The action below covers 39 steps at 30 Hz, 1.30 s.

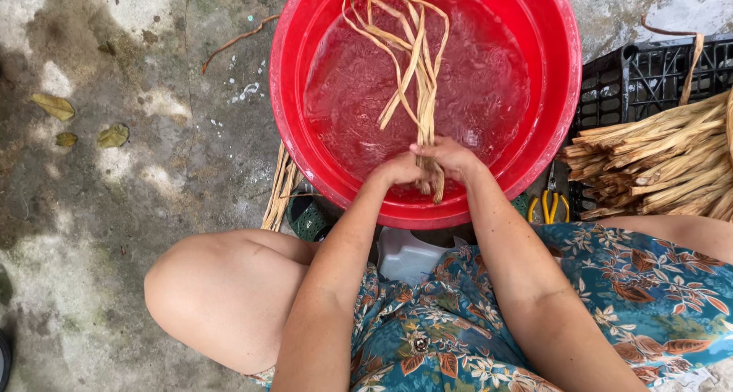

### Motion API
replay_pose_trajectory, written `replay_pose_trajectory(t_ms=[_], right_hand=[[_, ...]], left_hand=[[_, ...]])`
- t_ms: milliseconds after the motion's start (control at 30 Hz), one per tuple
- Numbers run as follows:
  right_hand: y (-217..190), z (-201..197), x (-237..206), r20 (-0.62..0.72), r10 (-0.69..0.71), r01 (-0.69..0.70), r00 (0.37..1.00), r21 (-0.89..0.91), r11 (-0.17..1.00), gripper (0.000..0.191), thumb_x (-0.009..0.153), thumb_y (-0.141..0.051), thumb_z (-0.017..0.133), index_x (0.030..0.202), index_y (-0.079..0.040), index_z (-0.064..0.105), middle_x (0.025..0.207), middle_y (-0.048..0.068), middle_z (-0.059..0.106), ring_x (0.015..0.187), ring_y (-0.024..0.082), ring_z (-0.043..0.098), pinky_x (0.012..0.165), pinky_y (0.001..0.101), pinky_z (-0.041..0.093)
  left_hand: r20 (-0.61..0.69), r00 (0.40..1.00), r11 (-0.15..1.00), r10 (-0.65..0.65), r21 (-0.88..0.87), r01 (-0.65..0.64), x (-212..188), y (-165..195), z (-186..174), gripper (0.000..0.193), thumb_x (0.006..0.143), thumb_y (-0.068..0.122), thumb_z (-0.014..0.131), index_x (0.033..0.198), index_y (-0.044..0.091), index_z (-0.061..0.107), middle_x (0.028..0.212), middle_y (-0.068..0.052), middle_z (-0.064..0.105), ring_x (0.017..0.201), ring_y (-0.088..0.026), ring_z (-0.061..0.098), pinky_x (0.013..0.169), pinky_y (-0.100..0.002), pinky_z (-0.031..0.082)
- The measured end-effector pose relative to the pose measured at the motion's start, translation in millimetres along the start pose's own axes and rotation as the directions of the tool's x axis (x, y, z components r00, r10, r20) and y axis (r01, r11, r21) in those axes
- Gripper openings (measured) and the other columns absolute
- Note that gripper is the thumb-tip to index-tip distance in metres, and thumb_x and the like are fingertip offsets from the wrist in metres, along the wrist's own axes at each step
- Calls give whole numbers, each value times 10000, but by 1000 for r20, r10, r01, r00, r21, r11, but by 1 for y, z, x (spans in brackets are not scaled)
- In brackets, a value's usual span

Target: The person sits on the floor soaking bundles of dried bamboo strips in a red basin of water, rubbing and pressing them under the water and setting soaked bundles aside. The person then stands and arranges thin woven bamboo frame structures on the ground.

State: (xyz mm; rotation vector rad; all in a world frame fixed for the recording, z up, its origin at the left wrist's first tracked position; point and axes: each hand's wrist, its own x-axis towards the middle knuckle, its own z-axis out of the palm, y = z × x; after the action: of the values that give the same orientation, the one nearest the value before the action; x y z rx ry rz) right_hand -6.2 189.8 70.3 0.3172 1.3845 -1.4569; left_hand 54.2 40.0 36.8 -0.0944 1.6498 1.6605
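Head view: both hands, left (398, 169) and right (450, 159), clasp a bunch of tan fibre strips (412, 64) over the water-filled red basin (561, 94), which sits on stained, damp concrete floor (114, 209) scattered with dry leaves (53, 106).

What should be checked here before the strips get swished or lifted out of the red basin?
1. Both hands on the bundle: ok. Left hand and right hand close their grip around the tan strips at one end.
2. Strips wetted: ok, the loose ends trail in the water.
3. Red basin level on the ground: ok, water sits evenly.
4. Strips free of knots: cannot tell, several cross over.
5. Dry bundle kept apart: ok, it lies on the black crate.
6. Yellow-handled scissors clear of the hands: ok.
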Motion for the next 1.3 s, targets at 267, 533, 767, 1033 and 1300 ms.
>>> replay_pose_trajectory(t_ms=[267, 533, 767, 1033, 1300], right_hand=[[12, -12, 21, -145, -53, 64, 988, 68, 996, 288, 878, -52, 738, 1139, -17, 623, 924, 152, 736, 755, 276, 716, 613, 459, 620], [9, 1, 20, -150, -181, 150, 972, -193, 970, 311, 858, -48, 799, 1137, 28, 686, 943, 119, 753, 823, 227, 718, 732, 361, 598], [-6, 3, 16, -322, -263, 332, 910, 182, 926, 389, 1039, -297, 592, 1329, -39, 577, 1088, 97, 728, 951, 215, 690, 810, 402, 579], [-2, -6, 22, -172, -255, 174, 952, -381, 908, 388, 1028, -358, 677, 1177, -2, 721, 1109, 109, 754, 993, 176, 676, 844, 310, 501], [0, -13, 21, -201, -114, 53, 973, -287, 957, 271, 988, -258, 644, 1114, -35, 731, 979, 74, 740, 806, 154, 671, 648, 334, 544]], left_hand=[[-803, 500, 828, 325, 497, 260, 4, 29, -63, 389, 940, 339, 677, 1228, 77, 669, 1074, -174, 726, 1023, -360, 720, 904, -526, 544], [-689, 725, 855, -14, 367, 366, 11, -10, -47, 361, 953, 267, 664, 1266, 100, 724, 1181, -202, 750, 1115, -367, 708, 954, -471, 550], [-258, 964, 965, 67, -229, -129, 8, -13, -23, 429, 1053, 383, 663, 1398, 130, 631, 1286, -56, 725, 1156, -187, 644, 950, -366, 495], [-373, 920, 954, -120, -298, 3, 11, -11, -13, 254, 981, 254, 600, 1087, 34, 674, 759, -75, 679, 615, -226, 624, 521, -370, 507], [-137, 967, 975, -215, -88, 204, -2, -7, -10, 301, 958, 283, 654, 1111, 24, 664, 813, -97, 709, 695, -231, 692, 641, -439, 557]])
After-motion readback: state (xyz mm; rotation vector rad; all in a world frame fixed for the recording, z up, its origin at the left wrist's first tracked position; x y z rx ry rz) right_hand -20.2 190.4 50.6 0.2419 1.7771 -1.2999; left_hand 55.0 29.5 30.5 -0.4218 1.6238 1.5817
